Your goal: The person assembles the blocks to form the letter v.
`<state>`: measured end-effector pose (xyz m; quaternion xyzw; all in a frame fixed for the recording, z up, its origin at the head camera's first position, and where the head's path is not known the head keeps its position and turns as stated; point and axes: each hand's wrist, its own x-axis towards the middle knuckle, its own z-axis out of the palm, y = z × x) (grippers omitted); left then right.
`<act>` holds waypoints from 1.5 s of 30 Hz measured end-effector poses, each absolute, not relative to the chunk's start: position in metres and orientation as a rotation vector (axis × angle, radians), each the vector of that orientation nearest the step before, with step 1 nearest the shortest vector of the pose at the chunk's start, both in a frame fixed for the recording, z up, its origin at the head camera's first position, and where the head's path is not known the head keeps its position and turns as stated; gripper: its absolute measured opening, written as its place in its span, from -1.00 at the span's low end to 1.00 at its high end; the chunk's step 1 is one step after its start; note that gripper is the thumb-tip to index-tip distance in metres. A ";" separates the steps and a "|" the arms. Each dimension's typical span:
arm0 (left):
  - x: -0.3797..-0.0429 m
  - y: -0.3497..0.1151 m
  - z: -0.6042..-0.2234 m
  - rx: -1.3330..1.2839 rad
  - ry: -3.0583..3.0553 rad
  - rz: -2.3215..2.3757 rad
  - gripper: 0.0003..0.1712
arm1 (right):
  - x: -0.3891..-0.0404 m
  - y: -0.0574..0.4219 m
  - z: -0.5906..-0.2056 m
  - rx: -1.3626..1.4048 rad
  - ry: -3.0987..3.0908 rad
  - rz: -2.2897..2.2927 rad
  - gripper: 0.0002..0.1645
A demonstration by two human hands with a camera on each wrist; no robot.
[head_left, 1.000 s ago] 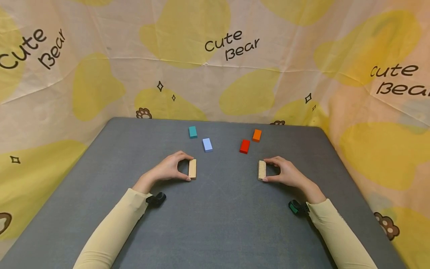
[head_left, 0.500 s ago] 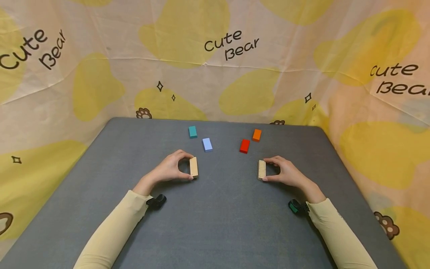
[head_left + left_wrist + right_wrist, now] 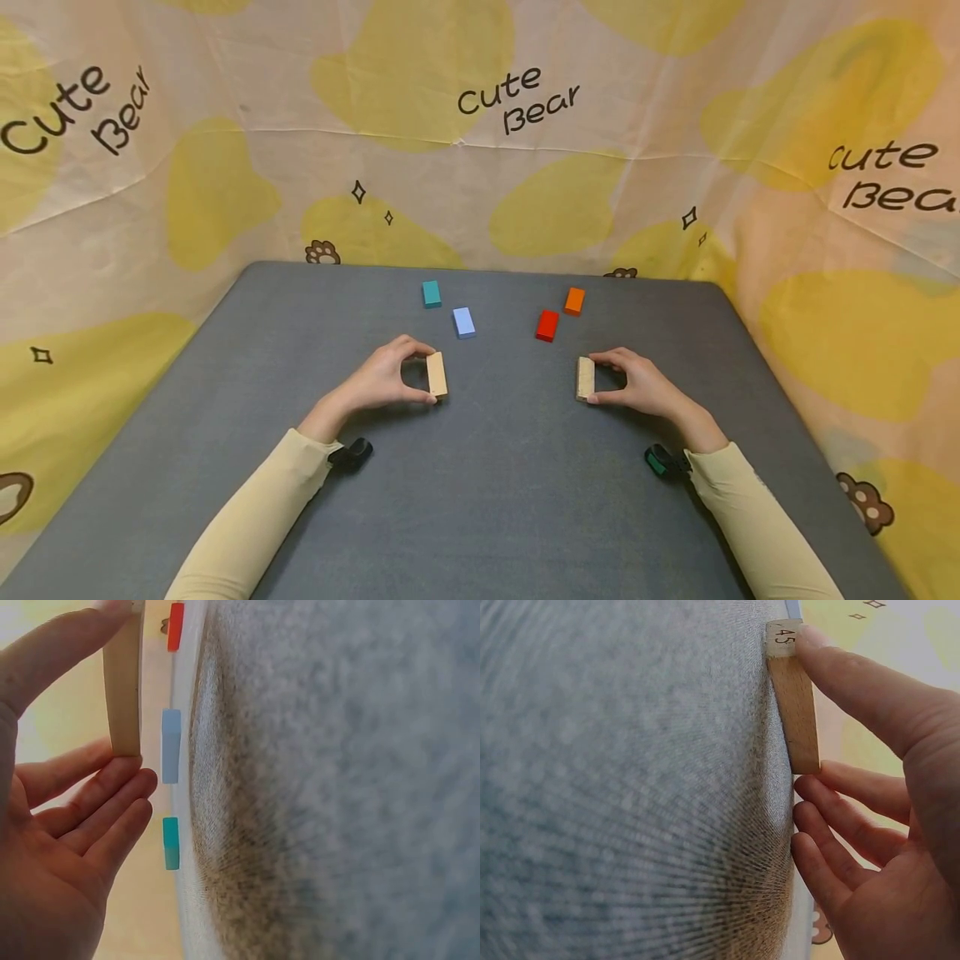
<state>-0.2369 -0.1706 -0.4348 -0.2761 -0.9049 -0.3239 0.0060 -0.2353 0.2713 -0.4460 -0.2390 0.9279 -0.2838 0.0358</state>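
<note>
On the left of the head view, my left hand [image 3: 382, 373] pinches a plain wooden block [image 3: 437, 374] by its two ends, thumb at the near end and fingers at the far end. The left wrist view shows this wooden block [image 3: 124, 682] held with its side apart from the tabletop. Over on the right, my right hand [image 3: 643, 387] grips another wooden block [image 3: 586, 379] the same way. Its near end carries the number 45 in the right wrist view, where the wooden block [image 3: 796, 712] is right at the table surface. The two blocks stand apart, roughly parallel.
Beyond the hands lie a teal block [image 3: 431, 293] and a light blue block [image 3: 464, 322] at left, a red block [image 3: 547, 326] and an orange block [image 3: 574, 301] at right. The grey table [image 3: 495, 483] is bordered by a patterned cloth [image 3: 420, 175].
My left hand has moved slightly to the right with its wooden block, which has turned a little. My right hand and the coloured blocks have stayed in place.
</note>
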 end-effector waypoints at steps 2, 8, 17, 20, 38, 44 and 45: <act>-0.236 -0.170 -0.435 -0.869 -2.825 -1.011 -0.16 | -0.235 0.272 -0.446 -0.733 2.851 -0.874 -0.10; -0.233 -0.167 -0.436 -0.877 -2.804 -1.015 -0.18 | -0.235 0.272 -0.448 -0.732 2.865 -0.870 -0.10; -0.225 -0.164 -0.436 -0.839 -2.817 -1.004 -0.18 | -0.235 0.272 -0.450 -0.743 2.864 -0.883 -0.11; -0.223 -0.163 -0.436 -0.825 -2.833 -0.993 -0.17 | -0.235 0.272 -0.450 -0.742 2.867 -0.881 -0.11; -0.211 -0.153 -0.435 -0.800 -2.851 -0.935 -0.17 | -0.234 0.272 -0.448 -0.736 2.870 -0.868 -0.10; -0.209 -0.150 -0.436 -0.814 -2.848 -0.909 -0.16 | -0.235 0.271 -0.447 -0.738 2.865 -0.865 -0.10; -0.209 -0.149 -0.436 -0.814 -2.845 -0.912 -0.17 | -0.235 0.271 -0.446 -0.737 2.865 -0.864 -0.10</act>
